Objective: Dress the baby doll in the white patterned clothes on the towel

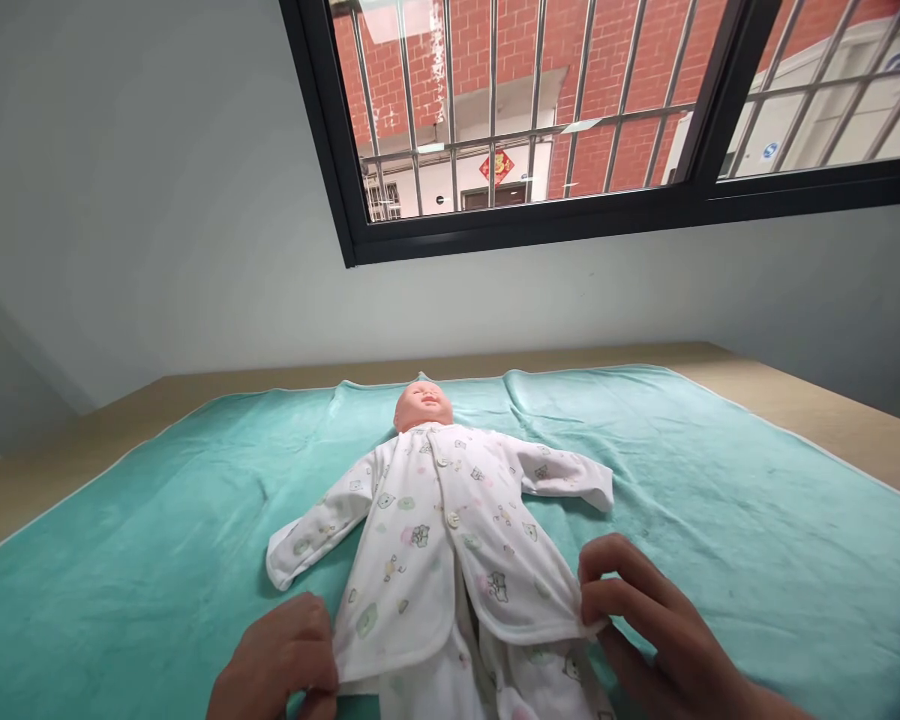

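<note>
A baby doll [423, 405] lies on its back on a teal blanket [720, 500], head towards the window. It wears a white printed baby garment [450, 540] with buttons down the front and sleeves spread out to both sides. My left hand [281, 665] is closed, pinching the lower left hem of the garment's top. My right hand [645, 630] is closed on the lower right hem, fingers curled around the fabric edge. White printed trousers [495, 680] show below the top, between my hands.
The blanket covers a tan bed surface [810, 400] set against a grey wall [157, 250]. Above is a black-framed barred window [540, 220] looking onto a brick building.
</note>
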